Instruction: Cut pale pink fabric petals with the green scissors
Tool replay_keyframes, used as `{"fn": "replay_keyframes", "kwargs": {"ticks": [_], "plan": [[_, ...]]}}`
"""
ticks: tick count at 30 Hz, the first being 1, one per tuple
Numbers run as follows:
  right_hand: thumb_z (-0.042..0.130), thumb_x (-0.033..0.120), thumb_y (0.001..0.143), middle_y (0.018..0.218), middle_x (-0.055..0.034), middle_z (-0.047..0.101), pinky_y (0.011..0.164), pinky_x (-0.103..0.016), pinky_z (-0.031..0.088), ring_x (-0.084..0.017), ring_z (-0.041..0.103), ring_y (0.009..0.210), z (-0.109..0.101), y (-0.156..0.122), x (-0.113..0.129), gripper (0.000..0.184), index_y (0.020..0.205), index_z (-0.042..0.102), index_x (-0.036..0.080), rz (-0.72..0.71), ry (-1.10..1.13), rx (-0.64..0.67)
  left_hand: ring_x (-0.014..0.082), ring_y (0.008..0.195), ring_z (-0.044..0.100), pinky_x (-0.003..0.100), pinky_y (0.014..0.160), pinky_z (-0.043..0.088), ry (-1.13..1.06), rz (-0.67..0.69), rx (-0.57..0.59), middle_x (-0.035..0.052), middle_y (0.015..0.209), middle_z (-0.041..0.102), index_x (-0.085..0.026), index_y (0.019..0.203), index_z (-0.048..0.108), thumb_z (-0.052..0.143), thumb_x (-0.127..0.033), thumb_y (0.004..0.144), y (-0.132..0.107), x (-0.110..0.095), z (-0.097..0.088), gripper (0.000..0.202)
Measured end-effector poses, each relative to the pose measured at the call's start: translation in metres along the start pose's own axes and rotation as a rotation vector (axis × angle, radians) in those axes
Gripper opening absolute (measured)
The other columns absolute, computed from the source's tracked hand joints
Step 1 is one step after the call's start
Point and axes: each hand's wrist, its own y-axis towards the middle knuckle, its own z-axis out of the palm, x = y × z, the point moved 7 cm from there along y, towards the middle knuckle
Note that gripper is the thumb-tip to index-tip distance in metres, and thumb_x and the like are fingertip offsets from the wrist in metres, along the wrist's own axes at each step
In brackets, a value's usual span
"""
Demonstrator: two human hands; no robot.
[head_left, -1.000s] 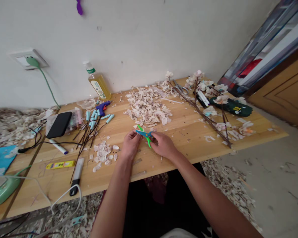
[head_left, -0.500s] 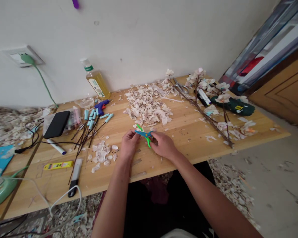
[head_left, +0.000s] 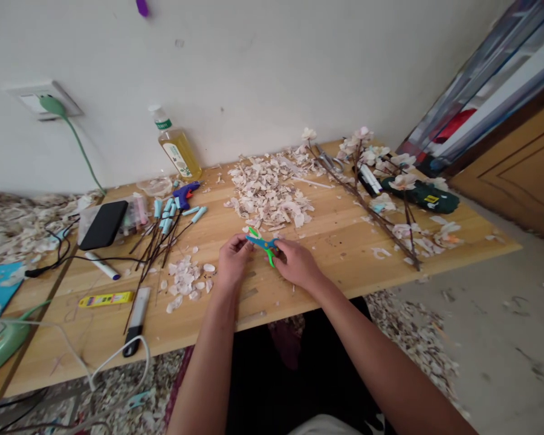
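Note:
My right hand (head_left: pixel 298 263) grips the handles of blue and green scissors (head_left: pixel 266 244), whose blades stand apart and point left. Just across from the blade tips, my left hand (head_left: pixel 233 258) is closed in a pinch; what sits between its fingertips is too small and hidden to make out. Beyond both hands lies a big heap of pale dried flakes (head_left: pixel 272 190), like shell pieces or petals. A smaller pile of whitish petal-like pieces (head_left: pixel 184 278) rests on the wooden table left of my left hand.
On the left are dark stems with light-blue ends (head_left: pixel 167 225), a blue glue gun (head_left: pixel 187 194), a black phone-like slab (head_left: pixel 104 225), a utility knife (head_left: pixel 137 320) and a yellow packet (head_left: pixel 106 299). A bottle (head_left: pixel 180 151) stands by the wall. Blossom branches (head_left: pixel 381 217) lie right.
The camera view has shifted slightly. Both hands stay nearly in place, with the scissors still in the right hand and the left still pinched at their tips.

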Motion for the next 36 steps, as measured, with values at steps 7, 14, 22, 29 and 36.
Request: {"fn": "replay_keyframes", "kwargs": {"ticks": [7, 14, 22, 29, 36], "plan": [[0.060, 0.024, 0.085, 0.086, -0.0037, 0.064, 0.070, -0.029, 0.038, -0.020, 0.057, 0.080, 0.000, 0.000, 0.001, 0.006, 0.089, 0.057, 0.023, 0.011, -0.003, -0.001, 0.0106, 0.068, 0.060, 0.026, 0.071, 0.051, -0.374, -0.175, 0.066, 0.0002, 0.076, 0.063, -0.018, 0.083, 0.064, 0.081, -0.039, 0.067, -0.006, 0.010, 0.016, 0.031], [0.060, 0.022, 0.083, 0.088, -0.0042, 0.065, 0.071, -0.030, 0.039, -0.021, 0.058, 0.081, 0.000, 0.000, 0.001, 0.011, 0.093, 0.057, 0.023, 0.009, 0.015, 0.003, 0.0118, 0.066, 0.060, 0.025, 0.069, 0.048, -0.170, -0.073, 0.065, 0.0003, 0.073, 0.065, -0.017, 0.086, 0.065, 0.075, -0.041, 0.075, -0.002, 0.008, 0.010, 0.028], [0.060, 0.030, 0.087, 0.087, -0.0043, 0.065, 0.070, -0.031, 0.038, -0.021, 0.058, 0.081, 0.000, -0.001, -0.002, 0.008, 0.089, 0.055, 0.023, 0.012, 0.001, -0.003, 0.0137, 0.065, 0.060, 0.025, 0.066, 0.046, 0.104, 0.091, 0.028, 0.0010, 0.071, 0.065, -0.018, 0.083, 0.066, 0.070, -0.034, 0.079, -0.002, -0.010, 0.005, 0.016], [0.059, 0.024, 0.085, 0.089, -0.0041, 0.065, 0.072, -0.030, 0.040, -0.020, 0.058, 0.082, 0.000, 0.000, 0.001, 0.010, 0.094, 0.055, 0.022, -0.008, 0.017, -0.004, 0.0129, 0.065, 0.060, 0.024, 0.064, 0.045, 0.077, 0.056, 0.057, 0.0012, 0.071, 0.067, -0.017, 0.086, 0.069, 0.074, -0.032, 0.075, 0.000, -0.005, 0.001, 0.019], [0.058, 0.020, 0.083, 0.091, -0.0050, 0.064, 0.074, -0.030, 0.041, -0.020, 0.058, 0.084, 0.000, -0.003, 0.002, 0.013, 0.095, 0.055, 0.022, -0.016, 0.002, -0.018, 0.0086, 0.064, 0.060, 0.021, 0.069, 0.050, -0.450, -0.207, 0.076, -0.0003, 0.075, 0.066, -0.016, 0.082, 0.068, 0.086, -0.033, 0.062, -0.007, 0.009, 0.018, 0.033]]}}
